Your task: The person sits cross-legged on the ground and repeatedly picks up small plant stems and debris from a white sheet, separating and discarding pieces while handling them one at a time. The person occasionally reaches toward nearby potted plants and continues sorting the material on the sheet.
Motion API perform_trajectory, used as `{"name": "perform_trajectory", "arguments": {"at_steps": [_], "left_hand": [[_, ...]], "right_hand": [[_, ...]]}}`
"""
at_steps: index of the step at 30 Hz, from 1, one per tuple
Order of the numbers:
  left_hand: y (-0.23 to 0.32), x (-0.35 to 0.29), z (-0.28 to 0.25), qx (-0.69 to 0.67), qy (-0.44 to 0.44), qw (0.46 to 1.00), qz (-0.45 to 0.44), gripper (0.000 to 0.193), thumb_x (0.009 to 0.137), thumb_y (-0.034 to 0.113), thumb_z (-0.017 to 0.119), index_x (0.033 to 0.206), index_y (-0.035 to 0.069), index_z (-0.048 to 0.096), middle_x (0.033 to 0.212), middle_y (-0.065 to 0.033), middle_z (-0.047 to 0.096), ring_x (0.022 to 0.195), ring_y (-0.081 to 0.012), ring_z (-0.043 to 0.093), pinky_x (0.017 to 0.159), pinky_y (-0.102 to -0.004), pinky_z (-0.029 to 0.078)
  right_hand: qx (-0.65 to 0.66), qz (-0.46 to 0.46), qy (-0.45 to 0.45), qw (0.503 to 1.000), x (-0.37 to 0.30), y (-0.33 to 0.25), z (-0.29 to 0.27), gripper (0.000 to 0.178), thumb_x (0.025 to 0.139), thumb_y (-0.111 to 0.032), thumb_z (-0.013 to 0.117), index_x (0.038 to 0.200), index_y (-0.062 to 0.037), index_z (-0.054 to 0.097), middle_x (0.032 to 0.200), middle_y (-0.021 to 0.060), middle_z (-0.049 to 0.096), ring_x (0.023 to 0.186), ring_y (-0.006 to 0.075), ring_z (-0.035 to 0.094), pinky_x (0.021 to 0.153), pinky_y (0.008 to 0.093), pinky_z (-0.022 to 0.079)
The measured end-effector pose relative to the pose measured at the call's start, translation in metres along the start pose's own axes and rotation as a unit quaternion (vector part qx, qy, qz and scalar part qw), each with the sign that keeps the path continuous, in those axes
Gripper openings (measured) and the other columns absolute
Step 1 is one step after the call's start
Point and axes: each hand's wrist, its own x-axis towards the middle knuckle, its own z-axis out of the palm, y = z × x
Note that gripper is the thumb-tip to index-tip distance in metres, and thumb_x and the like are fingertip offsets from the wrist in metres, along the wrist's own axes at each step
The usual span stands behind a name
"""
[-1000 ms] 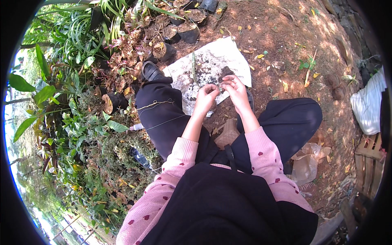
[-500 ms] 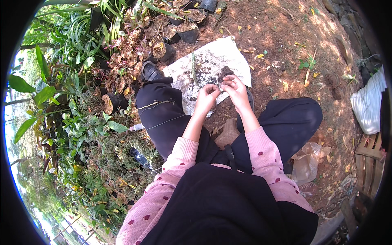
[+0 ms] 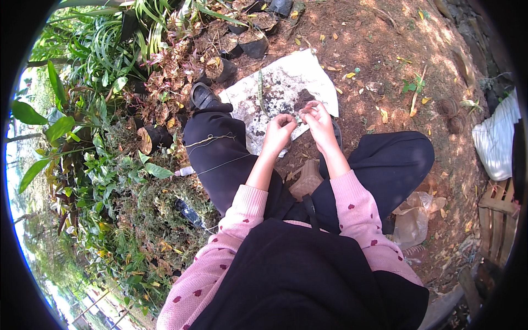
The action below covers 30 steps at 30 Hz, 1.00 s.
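Note:
My left hand (image 3: pixel 279 133) is closed, its soil-darkened fingertips pinched together above the near part of a white sheet (image 3: pixel 316 70). Close beside it, my right hand (image 3: pixel 320 127) has thumb and fingers drawn together in a pinch. Between the two sets of fingertips shows a small pale green bit (image 3: pixel 299 119), too small to name; it seems to be at the right fingertips. Dark soil (image 3: pixel 302 99) lies heaped and scattered over the sheet. A long green leaf or stem (image 3: pixel 260 91) rests on the sheet, beyond my left hand.
Dark plant bags (image 3: pixel 254 44) and dense greenery stand at the left. Thin string (image 3: pixel 212 140) lies across my left leg, near a small white bottle (image 3: pixel 185 171). A clear plastic bag (image 3: pixel 412 223), a white sack (image 3: pixel 496 140) and a wooden crate (image 3: pixel 498 214) are at the right.
My right fingers have curled in and shifted slightly, and the pale green bit now shows between the hands. The left hand stays nearly in place.

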Motion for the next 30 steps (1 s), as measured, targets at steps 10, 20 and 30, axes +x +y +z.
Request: {"name": "perform_trajectory", "arguments": {"at_steps": [10,20,30], "left_hand": [[0.006,-0.002,-0.002,-0.045,-0.004,0.999,-0.032,0.014,0.08,0.014,0.058,0.085,0.002,0.064,0.084,-0.0011,0.062,0.081,-0.0089,0.054,0.075,-0.0236,0.041],[0.007,-0.002,-0.002,-0.064,0.033,0.996,-0.05,0.016,0.082,0.014,0.061,0.091,0.0,0.064,0.087,-0.0031,0.063,0.082,-0.0088,0.055,0.076,-0.0236,0.042],[0.0,0.0,-0.003,-0.054,0.03,0.998,-0.005,0.017,0.081,0.013,0.061,0.092,0.0,0.064,0.088,-0.0035,0.063,0.082,-0.0093,0.055,0.075,-0.0236,0.042]], "right_hand": [[-0.273,-0.079,0.072,0.956,0.008,0.01,-0.019,0.019,0.08,-0.002,0.061,0.098,-0.0043,0.059,0.095,0.0056,0.062,0.088,0.0139,0.06,0.072,0.0264,0.048],[-0.427,-0.158,-0.002,0.89,-0.005,-0.017,-0.005,0.011,0.071,-0.018,0.07,0.082,-0.0148,0.07,0.092,-0.001,0.062,0.096,0.0169,0.057,0.09,0.0374,0.032],[-0.494,-0.21,0.012,0.844,-0.006,-0.016,-0.001,0.011,0.069,-0.022,0.071,0.079,-0.0166,0.069,0.088,-0.0036,0.061,0.094,0.0154,0.055,0.09,0.0397,0.024]]}}
